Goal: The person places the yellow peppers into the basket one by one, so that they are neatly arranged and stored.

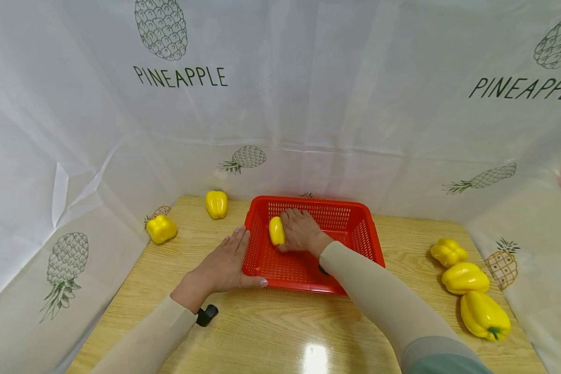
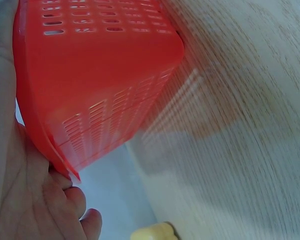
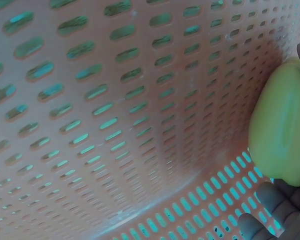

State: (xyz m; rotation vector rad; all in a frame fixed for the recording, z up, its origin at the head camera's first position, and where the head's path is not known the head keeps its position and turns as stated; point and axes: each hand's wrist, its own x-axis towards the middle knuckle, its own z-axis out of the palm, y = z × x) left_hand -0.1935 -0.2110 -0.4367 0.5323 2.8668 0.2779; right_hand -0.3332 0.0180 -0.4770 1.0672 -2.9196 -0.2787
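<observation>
A yellow bell pepper (image 1: 277, 231) is at the left end inside a red perforated plastic basket (image 1: 304, 286). My right hand (image 1: 302, 231) reaches into the basket and grips this pepper between thumb and fingers. In the right wrist view, the pepper (image 3: 280, 125) is close to the slotted basket wall, with fingertips (image 3: 277, 202) at its end. My left hand (image 1: 222, 264) rests against the basket's left side, fingers fairly straight along the rim and thumb at the front corner. The left wrist view shows that palm and fingers touching the basket's (image 2: 105, 65) outside.
On the wooden table (image 1: 257, 337), one yellow pepper (image 1: 216, 204) stands behind left of the basket and another (image 1: 161, 229) at the left edge. Three peppers, including the nearest one (image 1: 485, 316), line the right edge. White pineapple-print sheeting (image 1: 308, 114) encloses the back and sides.
</observation>
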